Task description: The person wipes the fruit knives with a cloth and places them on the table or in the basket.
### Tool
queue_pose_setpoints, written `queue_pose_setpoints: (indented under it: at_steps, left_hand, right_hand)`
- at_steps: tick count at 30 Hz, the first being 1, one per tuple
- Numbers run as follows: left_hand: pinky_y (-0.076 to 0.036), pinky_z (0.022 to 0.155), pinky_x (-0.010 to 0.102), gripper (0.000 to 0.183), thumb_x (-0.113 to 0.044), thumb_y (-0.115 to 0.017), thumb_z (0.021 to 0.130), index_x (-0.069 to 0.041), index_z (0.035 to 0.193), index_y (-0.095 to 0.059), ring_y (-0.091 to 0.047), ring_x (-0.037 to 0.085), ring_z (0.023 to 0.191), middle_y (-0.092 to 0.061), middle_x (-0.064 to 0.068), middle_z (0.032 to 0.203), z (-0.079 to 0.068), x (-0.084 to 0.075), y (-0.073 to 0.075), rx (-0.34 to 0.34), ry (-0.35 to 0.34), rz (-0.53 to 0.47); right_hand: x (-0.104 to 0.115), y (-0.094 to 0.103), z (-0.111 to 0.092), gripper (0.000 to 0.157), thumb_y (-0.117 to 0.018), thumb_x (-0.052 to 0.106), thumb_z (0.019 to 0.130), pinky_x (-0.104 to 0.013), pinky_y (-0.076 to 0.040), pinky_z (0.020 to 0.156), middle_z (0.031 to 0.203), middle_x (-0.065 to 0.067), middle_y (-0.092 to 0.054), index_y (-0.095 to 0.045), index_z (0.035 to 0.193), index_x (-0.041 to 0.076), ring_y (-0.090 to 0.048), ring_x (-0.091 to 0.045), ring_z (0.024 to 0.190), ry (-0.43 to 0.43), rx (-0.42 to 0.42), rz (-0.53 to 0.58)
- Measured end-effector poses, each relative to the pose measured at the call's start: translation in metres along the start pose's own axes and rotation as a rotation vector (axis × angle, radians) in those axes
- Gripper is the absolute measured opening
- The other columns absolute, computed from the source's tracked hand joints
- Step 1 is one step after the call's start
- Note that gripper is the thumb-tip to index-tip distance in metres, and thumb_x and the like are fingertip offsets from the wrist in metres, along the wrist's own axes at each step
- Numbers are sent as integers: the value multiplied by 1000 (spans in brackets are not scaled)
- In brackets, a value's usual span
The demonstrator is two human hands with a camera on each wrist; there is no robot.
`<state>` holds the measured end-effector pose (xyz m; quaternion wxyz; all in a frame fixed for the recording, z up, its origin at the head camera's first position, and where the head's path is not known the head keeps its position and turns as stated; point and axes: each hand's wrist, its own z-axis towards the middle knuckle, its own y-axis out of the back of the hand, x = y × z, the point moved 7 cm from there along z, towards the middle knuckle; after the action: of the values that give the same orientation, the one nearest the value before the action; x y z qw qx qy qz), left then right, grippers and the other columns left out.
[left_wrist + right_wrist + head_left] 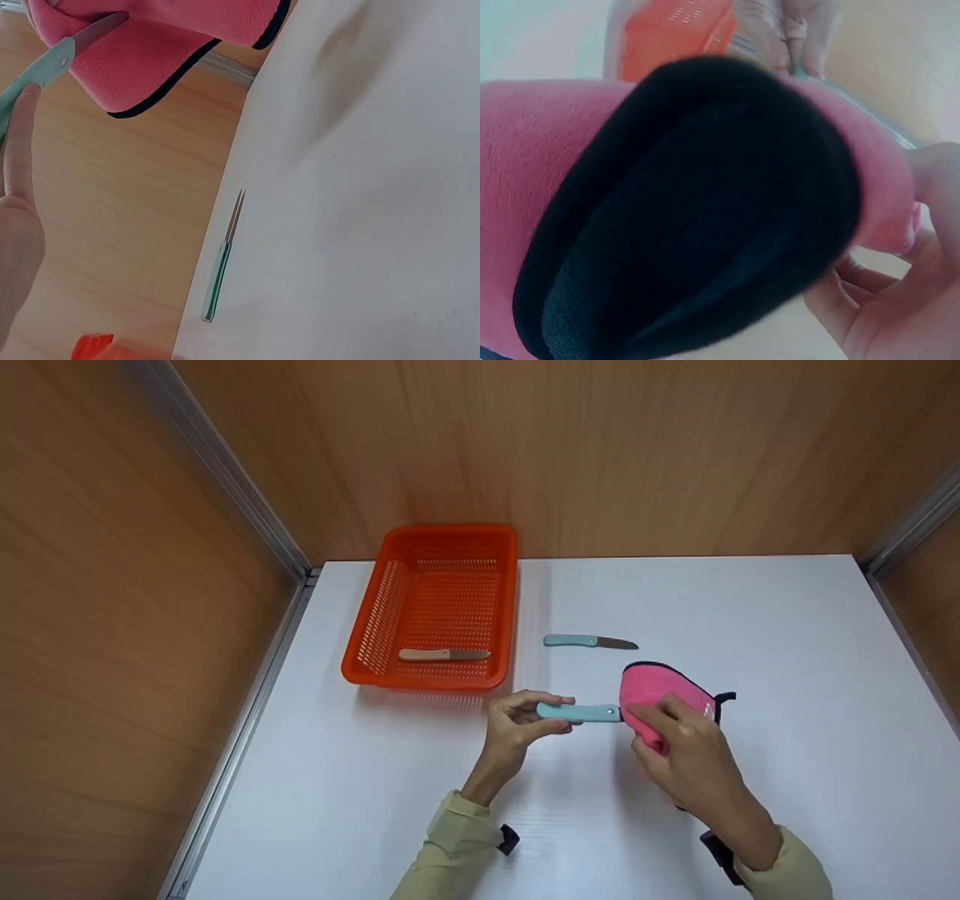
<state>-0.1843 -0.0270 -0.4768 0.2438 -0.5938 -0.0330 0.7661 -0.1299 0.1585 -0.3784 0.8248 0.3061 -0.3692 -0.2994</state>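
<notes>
— Above the white tabletop, gripping what, and with which hand?

— Gripping a turquoise-handled fruit knife in the left hand, pinching the butt end of the handle between thumb and fingers and pointing the blade across toward the right hand. Pinching a black-edged pink plush cloth with that other grip, just past the handle.

— Hiding the whole blade?

— Hiding nearly all of it from the head view, yes, but baring a stretch of metal against the plush in the left wrist view.

— Doing what, at a guess?

— Wiping, most likely, judging by cloth laid along blade. Working through a small set of knives, seemingly.

— And getting how far?

— Counting one as probably finished: a beige-handled fruit knife, lying in the orange perforated basket, near its front wall. Counting the held one as partway, touching cloth and not yet lying in the basket.

— Leaving what?

— Leaving, presumably, a second turquoise-handled fruit knife, lying with its blade out on the tabletop, beyond the cloth and to the right of the basket, touching neither.

— Reading any dirt or moisture on the metal?

— Seeing too little for that, not making out either with certainty; judging progress by placement alone.
</notes>
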Motion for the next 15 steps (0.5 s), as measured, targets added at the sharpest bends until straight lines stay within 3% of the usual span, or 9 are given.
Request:
queue_pose_setpoints:
  at_steps: [6, 15]
  left_hand:
    - [-56, 75, 51, 25, 0, -71, 80, 12, 102, -65, -67, 41, 82, -66, 26, 104, -1, 0, 0, -14, -6, 1]
    - [-56, 74, 52, 24, 4, -69, 80, 15, 101, -63, -68, 39, 80, -64, 30, 105, -2, 0, 1, -22, -5, -26]
  right_hand:
    - [3, -9, -3, 32, -73, -7, 64, -16, -36, 44, 71, -1, -46, -73, 95, 3, -38, -7, 56, 40, 65, -103]
    - [-6, -10, -6, 32, -77, -4, 65, -20, -42, 45, 73, -5, -47, -73, 96, 3, -42, -11, 57, -19, 125, -153]
